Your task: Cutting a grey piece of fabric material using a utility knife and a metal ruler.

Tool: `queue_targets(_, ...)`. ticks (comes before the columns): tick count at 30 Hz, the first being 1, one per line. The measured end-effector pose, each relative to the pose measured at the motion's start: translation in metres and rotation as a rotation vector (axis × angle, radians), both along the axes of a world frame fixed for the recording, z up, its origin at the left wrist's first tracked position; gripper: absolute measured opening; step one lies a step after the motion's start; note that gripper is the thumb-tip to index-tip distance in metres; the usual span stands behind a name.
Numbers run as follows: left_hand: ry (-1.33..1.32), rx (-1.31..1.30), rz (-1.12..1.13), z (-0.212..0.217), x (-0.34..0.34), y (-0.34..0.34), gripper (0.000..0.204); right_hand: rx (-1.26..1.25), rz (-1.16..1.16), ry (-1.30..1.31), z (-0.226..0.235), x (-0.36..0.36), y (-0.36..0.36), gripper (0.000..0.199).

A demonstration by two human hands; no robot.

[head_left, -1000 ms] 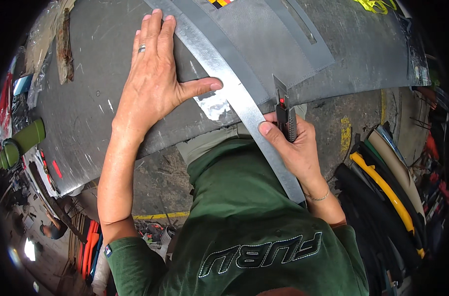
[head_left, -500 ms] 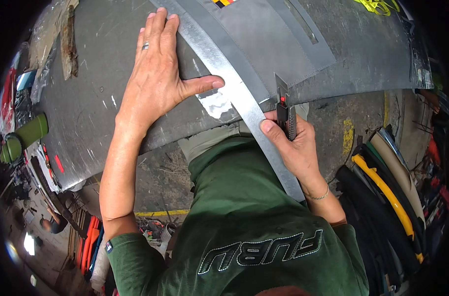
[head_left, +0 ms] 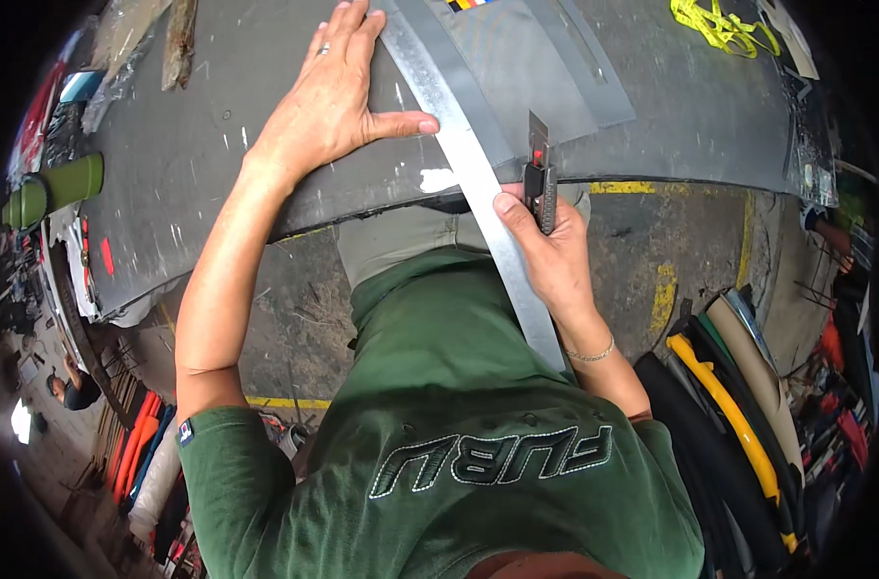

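A long metal straightedge (head_left: 470, 159) runs slantwise from the far side of the table down over my lap. Along its left side my left hand (head_left: 329, 121) lies flat on the dark tabletop, fingers stretched and thumb tip at the metal. In my right hand (head_left: 548, 246) is a black snap-off utility knife (head_left: 539, 183), blade bare and pointing up and away. The right thumb also presses on the straightedge near the table's front edge. To the right of the metal lies a flat grey fabric piece (head_left: 536, 82) with darker bands and a slit-like strip.
A yellow tape-like strap (head_left: 719, 27) lies at the far right of the table (head_left: 218, 125). A green cylinder (head_left: 68, 188) is at the left edge. Rolls of material, one yellow (head_left: 729, 415), stand at my right. Another person (head_left: 73, 386) appears far off at lower left.
The whole view has shifted a little. Both hands keep their holds, the left flat beside the straightedge, the right with the knife blade still up.
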State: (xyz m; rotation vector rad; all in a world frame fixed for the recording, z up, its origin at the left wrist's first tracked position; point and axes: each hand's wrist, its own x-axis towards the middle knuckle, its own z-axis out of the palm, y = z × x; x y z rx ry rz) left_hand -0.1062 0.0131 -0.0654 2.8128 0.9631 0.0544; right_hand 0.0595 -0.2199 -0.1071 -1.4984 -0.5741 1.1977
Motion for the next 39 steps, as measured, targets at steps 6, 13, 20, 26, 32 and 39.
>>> queue_targets(6,0.012,-0.019,0.007,-0.0019,-0.0008,0.0017,0.136,0.041,-0.027,0.039,-0.0026,-0.0021,-0.0008,0.020)
queue_targets(13,0.000,-0.033,0.013,-0.0019,-0.0009,0.0028,0.137,0.031,0.007,0.020,0.0000,0.0016,0.0020,0.022)
queue_targets(20,-0.002,-0.038,0.013,-0.0018,-0.0003,0.0032,0.137,0.005,0.021,-0.001,-0.0008,0.0034,0.0025,0.024)
queue_targets(26,-0.023,-0.046,0.015,-0.0013,-0.0007,0.0021,0.136,0.001,0.021,-0.008,0.0025,0.0040,0.0026,0.023)
queue_targets(32,-0.028,-0.051,0.023,-0.0014,-0.0001,0.0012,0.136,-0.008,0.019,-0.005,0.0037,0.0041,0.0028,0.021)
queue_targets(39,0.006,-0.054,0.041,-0.0023,-0.0005,0.0019,0.137,-0.025,0.024,-0.036,0.0050,0.0037,0.0029,0.021)
